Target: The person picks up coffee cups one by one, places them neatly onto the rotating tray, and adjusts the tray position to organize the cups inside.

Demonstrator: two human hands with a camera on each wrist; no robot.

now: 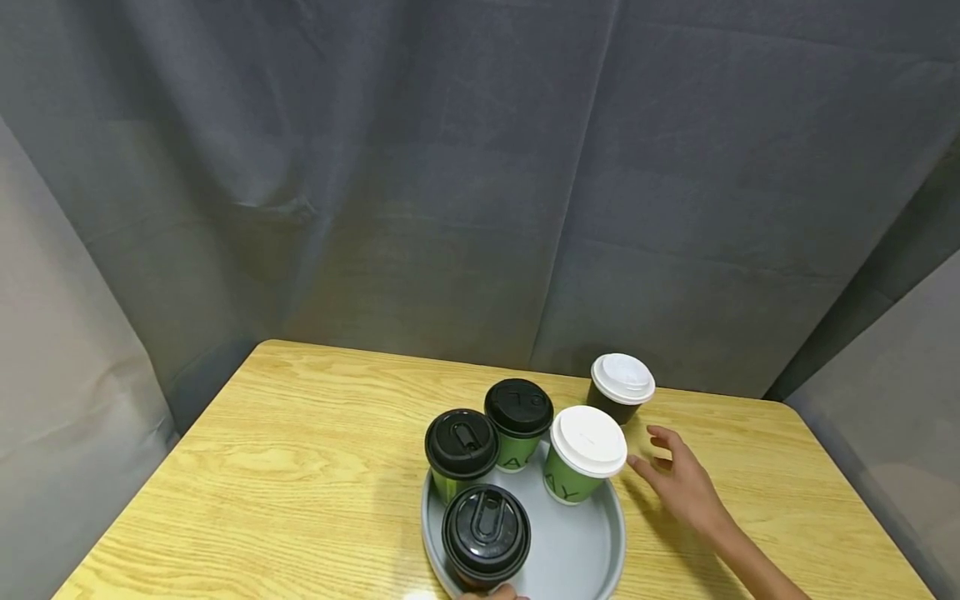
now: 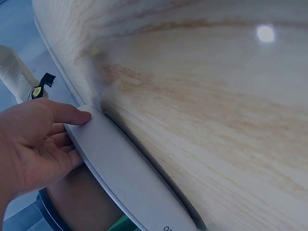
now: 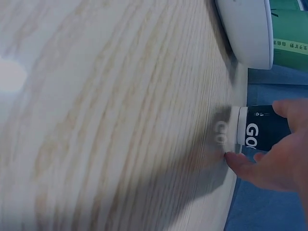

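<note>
A round grey tray (image 1: pixel 566 558) lies on the table, and my left hand (image 2: pixel 41 139) pinches its rim, thumb on the outer wall; the head view catches only its fingertips. On the tray stand a black-lidded dark cup (image 1: pixel 486 533) nearest that hand, two green cups with black lids (image 1: pixel 461 442) (image 1: pixel 519 408), and a green cup with a white lid (image 1: pixel 585 454). Behind the tray, on the table, is a black cup with a white lid (image 1: pixel 621 387). My right hand (image 1: pixel 678 483) reaches toward this cup, thumb and fingers spread apart, holding nothing.
The wooden table (image 1: pixel 300 467) extends to both sides of the tray. A grey curtain (image 1: pixel 420 183) hangs right behind its back edge, close to the black cup. Pale grey panels (image 1: pixel 60 350) stand at the left and right.
</note>
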